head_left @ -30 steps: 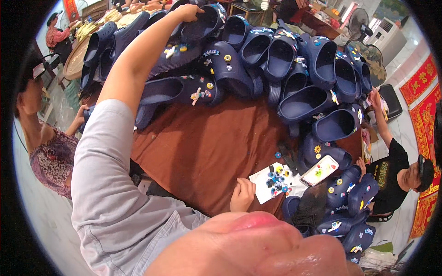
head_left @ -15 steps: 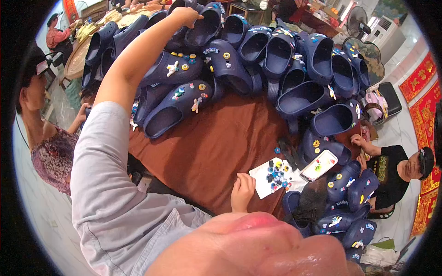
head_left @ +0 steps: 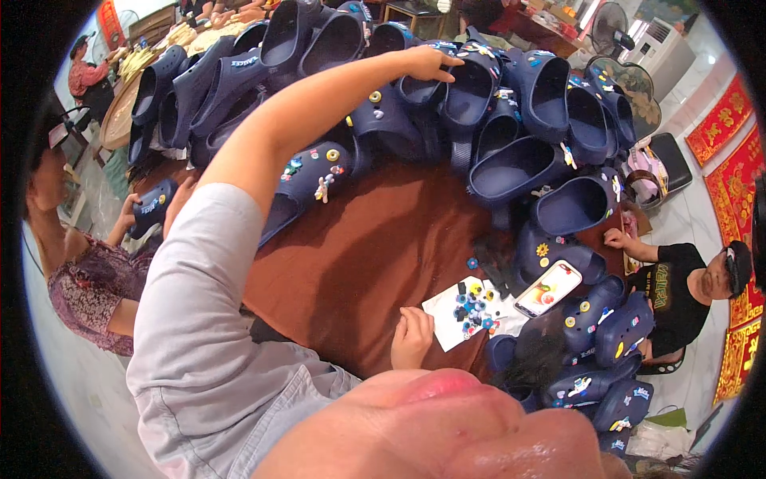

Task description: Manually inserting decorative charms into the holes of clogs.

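Observation:
My left hand [head_left: 431, 64] reaches across the table over the far row of navy clogs, its fingers stretched out and holding nothing visible. Its fingertips point at a clog [head_left: 469, 94] with charms on its upper; whether they touch it, I cannot tell. Close to me, my right hand [head_left: 412, 338] rests on the brown tablecloth [head_left: 351, 263] with loosely bent fingers and nothing visible in it. Beside it lies a white sheet of paper [head_left: 440, 310] with a small heap of colourful shoe charms [head_left: 476, 303]. A phone [head_left: 549, 289] with a lit screen leans right of the paper.
Navy clogs [head_left: 519, 169] curve around the far and right sides, some stacked. At left a person [head_left: 96, 295] holds a clog [head_left: 154, 207]; another person [head_left: 674, 295] sits at right. A black tangled bundle [head_left: 538, 351] lies below the phone. A fan [head_left: 610, 32] stands far right.
My left hand has moved right along the far row, from one clog to others. My right hand stays by the paper. The person at left has lifted a clog into clearer view.

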`<state>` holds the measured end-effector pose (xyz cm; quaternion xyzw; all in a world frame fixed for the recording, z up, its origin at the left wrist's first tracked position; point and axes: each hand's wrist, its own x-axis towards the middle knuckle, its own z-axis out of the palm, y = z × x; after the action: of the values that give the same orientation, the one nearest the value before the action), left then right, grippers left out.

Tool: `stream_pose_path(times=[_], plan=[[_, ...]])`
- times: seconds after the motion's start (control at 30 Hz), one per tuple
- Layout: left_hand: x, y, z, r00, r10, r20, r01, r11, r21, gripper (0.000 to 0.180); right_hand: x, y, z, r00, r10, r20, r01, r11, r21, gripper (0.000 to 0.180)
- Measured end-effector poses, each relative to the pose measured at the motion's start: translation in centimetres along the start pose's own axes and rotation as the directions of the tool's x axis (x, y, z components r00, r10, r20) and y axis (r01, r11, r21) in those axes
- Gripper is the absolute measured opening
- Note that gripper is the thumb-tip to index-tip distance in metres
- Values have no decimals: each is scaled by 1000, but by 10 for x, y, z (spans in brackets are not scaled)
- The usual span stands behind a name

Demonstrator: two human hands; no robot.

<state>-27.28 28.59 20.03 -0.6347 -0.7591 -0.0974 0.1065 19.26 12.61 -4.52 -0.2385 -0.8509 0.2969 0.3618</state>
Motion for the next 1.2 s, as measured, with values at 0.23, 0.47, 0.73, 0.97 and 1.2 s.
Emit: stream_pose_path(times=[0.23, 0.47, 0.73, 0.97, 1.2], plan=[[51, 4, 60, 966, -239, 92, 246, 967, -70, 70, 2, -9, -4, 999, 35, 9, -35, 999, 18, 19], [64, 8, 88, 853, -399, -338, 346, 915, -208, 27, 4, -6, -3, 1000, 9, 10, -9, 1000, 15, 20], [35, 20, 23, 706, -389, -592, 266, 920, -287, 30, 4, -7, 0, 1000, -26, -12, 26, 1000, -8, 19], [-48, 52, -53, 661, -128, -739, 32, 989, -143, 32, -1, -1, 2, 997, -53, -64, 53, 999, 3, 15], [-230, 155, -42, 860, -67, -505, -80, 961, -265, 14, 5, 8, 4, 994, -59, -97, 62, 998, 33, 15]])
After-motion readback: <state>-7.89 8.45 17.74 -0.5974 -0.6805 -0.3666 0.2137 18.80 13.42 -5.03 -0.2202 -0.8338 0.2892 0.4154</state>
